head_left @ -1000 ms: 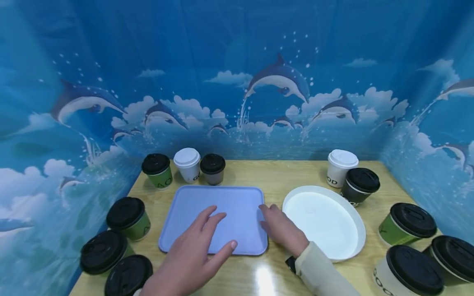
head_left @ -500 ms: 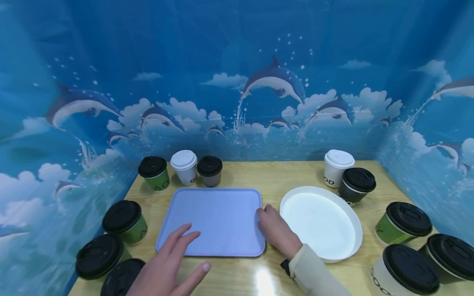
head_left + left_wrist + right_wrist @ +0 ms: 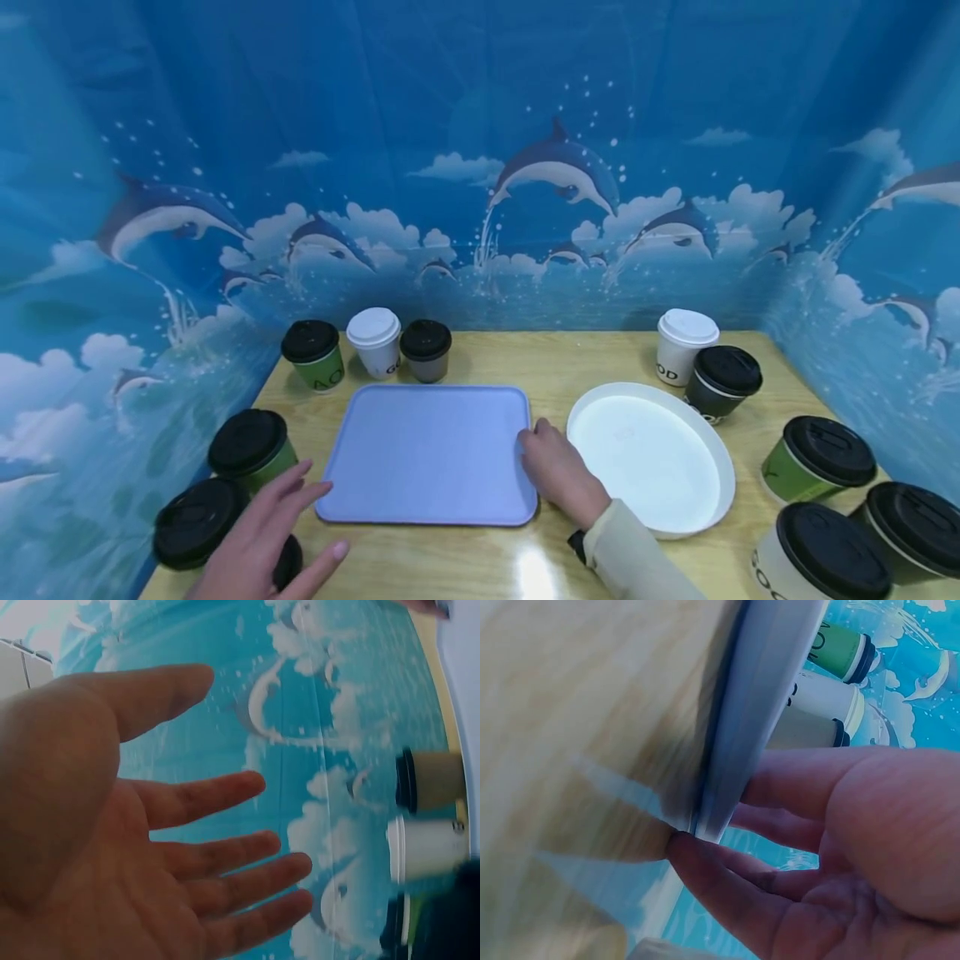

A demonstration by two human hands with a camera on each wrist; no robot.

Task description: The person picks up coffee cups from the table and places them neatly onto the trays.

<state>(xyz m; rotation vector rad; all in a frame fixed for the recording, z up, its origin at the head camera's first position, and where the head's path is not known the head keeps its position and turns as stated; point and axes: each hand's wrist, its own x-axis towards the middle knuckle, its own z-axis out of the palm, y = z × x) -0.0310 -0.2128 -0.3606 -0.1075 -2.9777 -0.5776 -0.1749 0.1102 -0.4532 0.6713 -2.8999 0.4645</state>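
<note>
A lavender rectangular tray (image 3: 431, 454) lies on the wooden table. My right hand (image 3: 558, 471) is at the tray's right edge, its fingers curled. In the right wrist view, thumb and fingers (image 3: 727, 892) pinch the tray's rim (image 3: 739, 750), one fingertip down by the tabletop. My left hand (image 3: 262, 537) hovers off the tray's front left corner, over the lidded cups there. The left wrist view shows its palm with fingers (image 3: 232, 885) spread and nothing held. A black-lidded green cup (image 3: 255, 450) stands close to it, and another black-lidded cup (image 3: 198, 521) is partly hidden.
A round white tray (image 3: 652, 458) lies right of my right hand. Several lidded paper cups line the left and right sides, including a white-lidded cup (image 3: 375, 342) behind the lavender tray and a dark cup (image 3: 723, 383) behind the round one. A dolphin-printed curtain (image 3: 480, 167) encloses the table.
My left hand has moved left and toward me, away from above the lavender tray. My right hand's fingers have curled in at the tray's right edge. The tray looks unmoved.
</note>
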